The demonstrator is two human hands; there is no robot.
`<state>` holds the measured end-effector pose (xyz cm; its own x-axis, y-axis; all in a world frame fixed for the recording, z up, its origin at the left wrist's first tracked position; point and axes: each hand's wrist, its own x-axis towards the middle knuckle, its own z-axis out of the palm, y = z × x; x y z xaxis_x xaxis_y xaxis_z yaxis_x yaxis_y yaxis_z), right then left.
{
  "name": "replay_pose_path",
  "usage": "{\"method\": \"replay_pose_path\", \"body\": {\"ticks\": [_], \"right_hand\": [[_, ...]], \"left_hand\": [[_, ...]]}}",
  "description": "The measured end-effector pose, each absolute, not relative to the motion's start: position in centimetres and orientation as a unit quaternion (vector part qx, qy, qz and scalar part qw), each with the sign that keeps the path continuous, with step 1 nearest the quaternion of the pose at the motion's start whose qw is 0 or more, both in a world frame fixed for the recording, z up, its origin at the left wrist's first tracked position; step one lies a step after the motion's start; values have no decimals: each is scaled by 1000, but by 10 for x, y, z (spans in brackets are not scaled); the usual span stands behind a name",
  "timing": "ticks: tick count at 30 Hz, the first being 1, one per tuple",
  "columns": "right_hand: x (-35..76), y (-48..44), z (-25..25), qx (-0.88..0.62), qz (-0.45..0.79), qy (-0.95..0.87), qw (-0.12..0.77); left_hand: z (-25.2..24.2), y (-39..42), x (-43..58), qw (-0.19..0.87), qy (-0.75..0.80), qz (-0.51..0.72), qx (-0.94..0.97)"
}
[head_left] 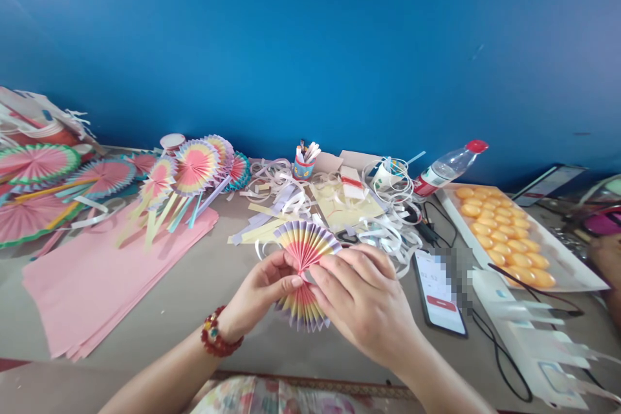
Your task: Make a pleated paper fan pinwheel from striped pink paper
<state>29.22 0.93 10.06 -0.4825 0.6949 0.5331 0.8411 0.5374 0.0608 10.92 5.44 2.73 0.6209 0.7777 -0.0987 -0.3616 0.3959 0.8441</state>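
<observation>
A pleated paper fan (308,239) in red, yellow and purple is held upright over the table in front of me. Its folds spread out above and below a narrow middle. My left hand (272,284) pinches that middle between thumb and fingers from the left; a red bead bracelet is on the wrist. From the right, my right hand (361,294) closes its fingers on the fan's centre, covering much of its right side. A small white patch shows between the hands, and I cannot tell what it is.
Pink paper sheets (111,272) and finished fans (196,167) lie to the left. Behind my hands are loose white strips (388,233) and a pen cup (304,165). On the right are a phone (439,297), a bottle (444,171), a tray of orange ovals (499,233) and a power strip (524,336) with cables.
</observation>
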Motion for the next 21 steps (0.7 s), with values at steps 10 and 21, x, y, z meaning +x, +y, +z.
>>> {"method": "replay_pose_path", "body": {"ticks": [10,21], "right_hand": [[289,9,93,-466,-153,-824,283],[286,13,94,-452,-116,-834,293]], "left_hand": [[27,53,109,791,275,362,409],[32,53,109,784,277,351,431]]}}
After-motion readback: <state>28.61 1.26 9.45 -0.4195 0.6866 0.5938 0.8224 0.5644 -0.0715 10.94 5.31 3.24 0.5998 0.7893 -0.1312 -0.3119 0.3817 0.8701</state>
